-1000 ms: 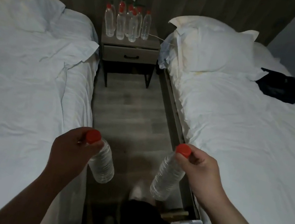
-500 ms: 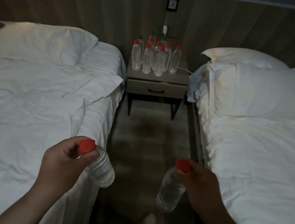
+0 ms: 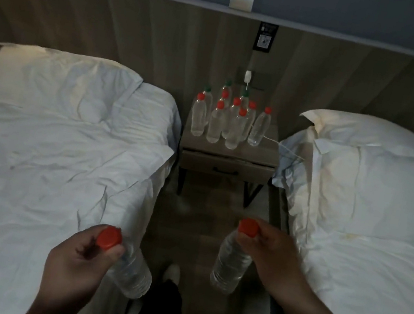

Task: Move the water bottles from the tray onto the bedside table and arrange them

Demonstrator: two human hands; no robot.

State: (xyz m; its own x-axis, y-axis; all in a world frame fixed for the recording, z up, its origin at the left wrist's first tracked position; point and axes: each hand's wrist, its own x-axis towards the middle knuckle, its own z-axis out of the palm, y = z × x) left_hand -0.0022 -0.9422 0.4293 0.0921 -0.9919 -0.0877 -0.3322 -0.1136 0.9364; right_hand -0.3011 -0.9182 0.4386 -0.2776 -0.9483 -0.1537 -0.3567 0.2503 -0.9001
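While each hand carries one bottle and the table (image 3: 261, 153) stands well ahead at the far end of the aisle, the step in hand looks like the carry, not the placing. The left hand (image 3: 75, 258) grips the left bottle (image 3: 133, 272) just under its red cap, fingers (image 3: 113, 252) curled round the neck. Its body slants down and to the right beside the edge of the left bed (image 3: 49, 158). The right hand (image 3: 275, 258) pinches the right bottle (image 3: 230, 266) at the neck below its red cap, so it hangs down and a little to the left above the floor (image 3: 207, 211) between the beds. The tray is not in view.

On the table a cluster of standing bottles (image 3: 230, 118) fills the far and middle part of the top. The nearer ones have red caps and a few at the back have green; all are upright and close together. Bare top shows along the near edge above the drawer (image 3: 225, 169) and at the right, where a white cable (image 3: 271, 140) runs off toward the right bed (image 3: 385, 200).

The next move, as I judge it, calls for walking up the aisle, bringing each bottle upright and setting both down on the bare near strip. A bump against the near row could topple several bottles. Holding at the neck lets the bases go down first, which suits that. Most of the task appears done.
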